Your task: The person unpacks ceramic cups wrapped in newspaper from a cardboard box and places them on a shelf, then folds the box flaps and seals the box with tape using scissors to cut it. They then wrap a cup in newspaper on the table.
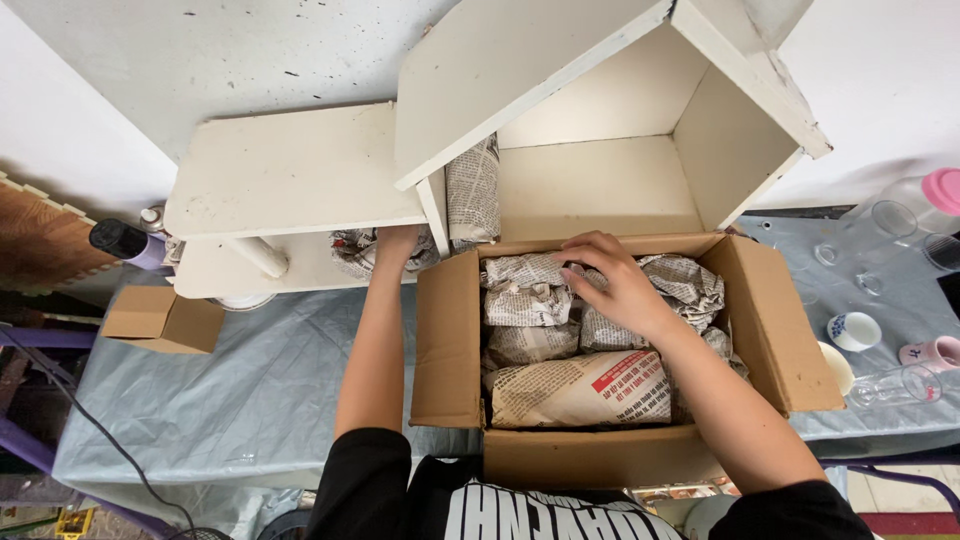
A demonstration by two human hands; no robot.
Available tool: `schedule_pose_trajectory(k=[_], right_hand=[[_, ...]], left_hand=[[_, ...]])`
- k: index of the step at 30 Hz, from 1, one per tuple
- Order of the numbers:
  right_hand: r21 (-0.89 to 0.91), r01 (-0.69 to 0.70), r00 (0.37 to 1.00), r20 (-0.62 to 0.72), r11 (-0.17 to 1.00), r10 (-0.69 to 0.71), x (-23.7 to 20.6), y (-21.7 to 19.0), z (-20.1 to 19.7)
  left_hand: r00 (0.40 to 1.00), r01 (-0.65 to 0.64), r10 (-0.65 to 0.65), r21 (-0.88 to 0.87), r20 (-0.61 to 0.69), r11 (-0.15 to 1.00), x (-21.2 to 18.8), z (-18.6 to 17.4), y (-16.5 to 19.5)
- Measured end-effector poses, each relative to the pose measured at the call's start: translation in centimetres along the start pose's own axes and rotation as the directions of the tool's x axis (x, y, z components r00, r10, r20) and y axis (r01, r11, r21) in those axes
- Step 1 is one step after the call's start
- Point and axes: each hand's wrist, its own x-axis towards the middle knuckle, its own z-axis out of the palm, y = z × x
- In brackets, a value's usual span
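Observation:
An open cardboard box [450, 340] sits on the covered table, packed with several newspaper-wrapped bundles [575, 390]. My right hand [612, 280] reaches into the box and rests on the wrapped bundles near its back wall, fingers curled over one. My left hand [395, 245] stretches past the box's left flap to a crumpled newspaper-wrapped item [352, 250] on the lower level of a white wooden shelf unit [290, 170]; its fingers are partly hidden under the shelf edge. A tall newspaper-wrapped piece [473, 190] stands upright in the shelf beside that hand.
A small closed cardboard box [160, 318] lies at the left on the grey-blue table cover [240, 390]. Glasses [895, 385], small cups [855, 330] and a pink-lidded bottle [930, 195] stand at the right. A dark-capped bottle [122, 240] and a black cable [90, 420] are at left.

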Motion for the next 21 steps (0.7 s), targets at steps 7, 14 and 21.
schedule_pose_trajectory(k=[7, 14, 21], right_hand=[[0.027, -0.027, 0.998, -0.049, 0.999, 0.028, 0.1, 0.4, -0.5], [0.312, -0.233, 0.972, 0.084, 0.921, 0.218, -0.4, -1.2, 0.2], [0.788, -0.294, 0.956, 0.232, 0.540, 0.182, -2.1, -2.4, 0.8]], left_hand=[[0.852, 0.123, -0.523, -0.962, -0.024, 0.245, -7.4, -1.1, 0.2], [0.877, -0.039, -0.481, -0.996, 0.005, -0.083, -15.3, -4.6, 8.7], [0.989, 0.128, 0.033, -0.934, 0.147, 0.333, -15.5, -2.3, 19.3]])
